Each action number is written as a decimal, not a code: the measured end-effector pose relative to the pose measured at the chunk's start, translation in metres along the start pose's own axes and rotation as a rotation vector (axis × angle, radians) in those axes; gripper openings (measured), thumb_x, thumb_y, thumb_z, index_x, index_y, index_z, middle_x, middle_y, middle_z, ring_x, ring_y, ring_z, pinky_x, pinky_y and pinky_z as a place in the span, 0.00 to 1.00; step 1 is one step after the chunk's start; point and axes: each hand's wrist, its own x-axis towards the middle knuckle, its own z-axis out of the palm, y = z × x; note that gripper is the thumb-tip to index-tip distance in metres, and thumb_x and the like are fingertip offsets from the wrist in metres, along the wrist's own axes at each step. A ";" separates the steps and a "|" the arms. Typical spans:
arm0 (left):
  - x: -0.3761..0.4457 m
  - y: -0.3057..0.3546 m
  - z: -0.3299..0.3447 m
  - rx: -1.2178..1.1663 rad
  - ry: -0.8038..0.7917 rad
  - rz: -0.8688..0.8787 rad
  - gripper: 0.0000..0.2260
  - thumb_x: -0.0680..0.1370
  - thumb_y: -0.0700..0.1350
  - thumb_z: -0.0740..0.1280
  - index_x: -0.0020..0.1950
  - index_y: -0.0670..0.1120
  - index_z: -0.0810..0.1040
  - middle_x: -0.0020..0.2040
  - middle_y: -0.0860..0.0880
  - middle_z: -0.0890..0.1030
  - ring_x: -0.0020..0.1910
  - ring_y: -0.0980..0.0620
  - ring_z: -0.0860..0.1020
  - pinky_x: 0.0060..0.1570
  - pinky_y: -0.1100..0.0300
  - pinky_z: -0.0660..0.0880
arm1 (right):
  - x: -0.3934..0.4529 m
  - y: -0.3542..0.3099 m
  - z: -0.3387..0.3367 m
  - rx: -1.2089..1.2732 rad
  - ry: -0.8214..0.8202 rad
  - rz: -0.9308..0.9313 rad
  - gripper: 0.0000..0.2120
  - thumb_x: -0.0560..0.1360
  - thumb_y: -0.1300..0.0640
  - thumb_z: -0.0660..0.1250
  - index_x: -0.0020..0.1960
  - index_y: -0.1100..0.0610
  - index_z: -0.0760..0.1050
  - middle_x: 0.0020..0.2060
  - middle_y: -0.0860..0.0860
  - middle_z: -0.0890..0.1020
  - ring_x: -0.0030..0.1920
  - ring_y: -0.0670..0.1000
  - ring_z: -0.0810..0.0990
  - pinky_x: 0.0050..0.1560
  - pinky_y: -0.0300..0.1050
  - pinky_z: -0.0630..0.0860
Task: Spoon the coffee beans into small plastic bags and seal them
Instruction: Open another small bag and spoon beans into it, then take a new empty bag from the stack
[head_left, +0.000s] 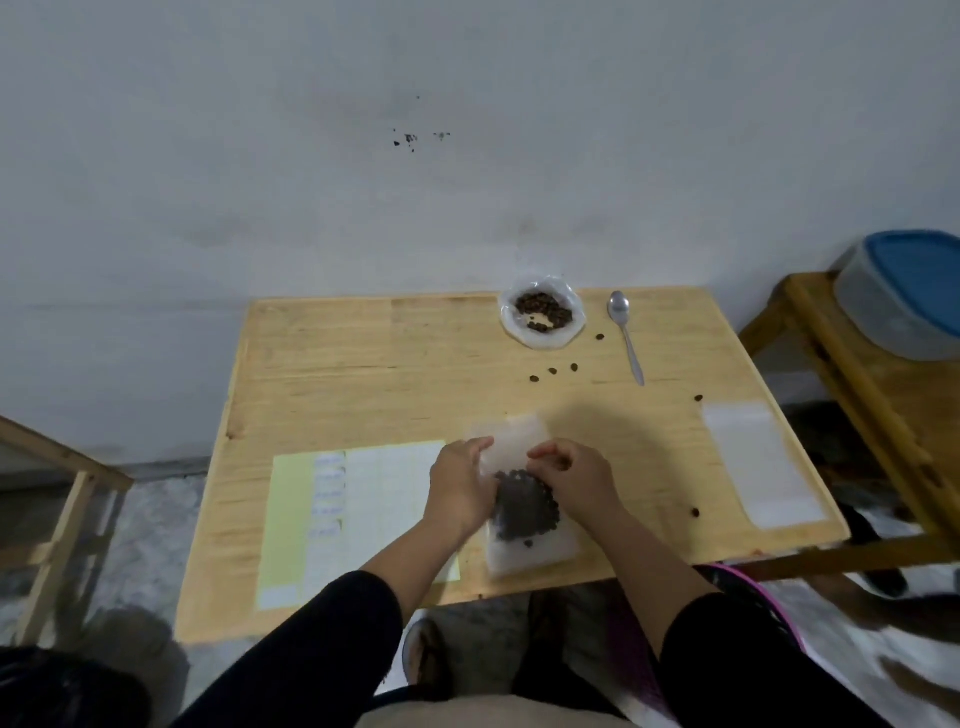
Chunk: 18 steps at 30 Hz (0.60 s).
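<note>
Both hands (519, 483) pinch crinkly clear bag (524, 499) of dark beans (524, 512).

No text can be read. The sheet (358, 514) on the worktop (363, 374) carries faint bluish printed patches, too blurred to make out.

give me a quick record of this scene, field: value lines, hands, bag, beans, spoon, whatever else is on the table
left hand: holds left side of filled bag
right hand: pinches bag on the right
filled bag: holds beans, lies at the near edge of the table
open bag: beans inside, far side
spoon: lying free, right of open bag
loose beans: scattered on the table
empty bags: right edge
sheet: left of hands
</note>
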 end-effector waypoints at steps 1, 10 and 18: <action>0.001 -0.002 0.004 0.034 -0.012 -0.001 0.22 0.76 0.41 0.65 0.70 0.49 0.69 0.69 0.46 0.69 0.68 0.48 0.67 0.66 0.61 0.62 | 0.001 0.002 0.003 -0.027 0.019 0.003 0.04 0.71 0.56 0.70 0.46 0.52 0.80 0.44 0.47 0.80 0.48 0.47 0.78 0.51 0.42 0.75; 0.001 -0.014 0.011 0.122 -0.026 0.059 0.24 0.78 0.44 0.63 0.74 0.45 0.62 0.77 0.47 0.50 0.75 0.51 0.54 0.68 0.66 0.53 | -0.002 0.015 0.024 -0.364 0.105 -0.149 0.17 0.75 0.54 0.65 0.62 0.56 0.74 0.62 0.54 0.68 0.59 0.51 0.71 0.54 0.35 0.65; -0.004 0.001 0.013 0.313 0.053 0.183 0.26 0.77 0.44 0.61 0.73 0.42 0.59 0.70 0.44 0.63 0.67 0.47 0.65 0.62 0.57 0.66 | -0.011 0.011 0.016 -0.692 0.069 -0.409 0.24 0.78 0.58 0.59 0.71 0.67 0.62 0.69 0.62 0.67 0.71 0.58 0.63 0.71 0.47 0.60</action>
